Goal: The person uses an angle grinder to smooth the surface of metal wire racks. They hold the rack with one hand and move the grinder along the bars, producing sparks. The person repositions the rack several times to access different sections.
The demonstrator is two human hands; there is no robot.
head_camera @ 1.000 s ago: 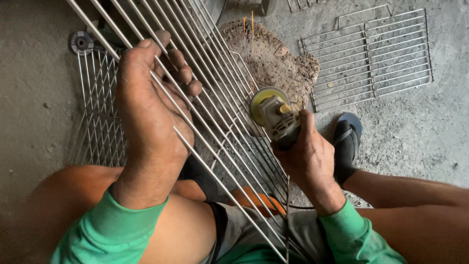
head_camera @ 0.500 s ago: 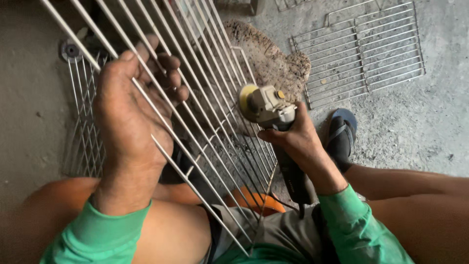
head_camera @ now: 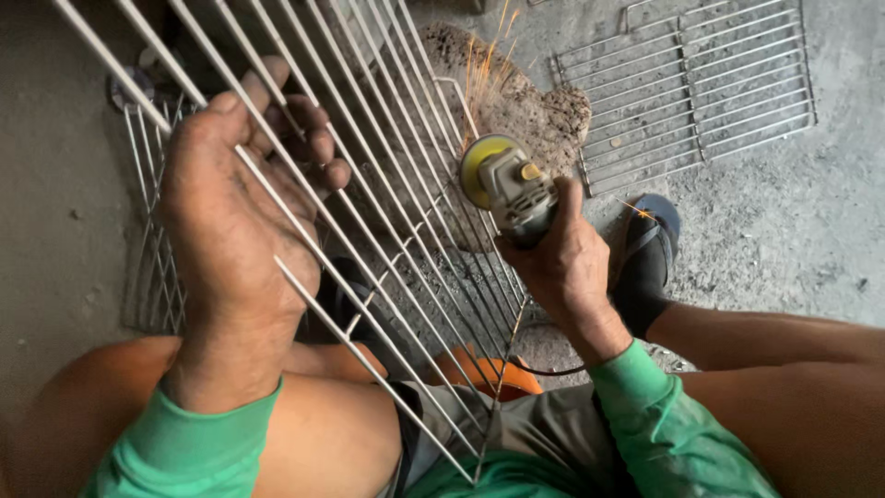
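The left hand [head_camera: 240, 212] is clenched round the thin bars of a silver wire grid rack [head_camera: 387, 157] tilted across the frame's centre; the right hand [head_camera: 562, 263] grasps a grey angle grinder with a yellow disc guard [head_camera: 505, 184] against its bars. Orange sparks [head_camera: 489, 55] at upper centre suggest grinding is under way; two similar wire racks [head_camera: 691, 92] lie on the concrete floor [head_camera: 784, 221], finished or not I cannot tell.

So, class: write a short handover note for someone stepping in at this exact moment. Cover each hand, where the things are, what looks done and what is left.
Left hand: fingers curled through the bars of the wire rack, holding it tilted over the lap.
Right hand: gripping the angle grinder, its disc at the rack's bars, sparks flying upward.
Nearby: a second wire rack lies flat on the concrete floor; another lies under the left hand's side.
Done: grinding is under way at one spot.
Left: cannot tell how many bars remain; judge by inspecting the rack.
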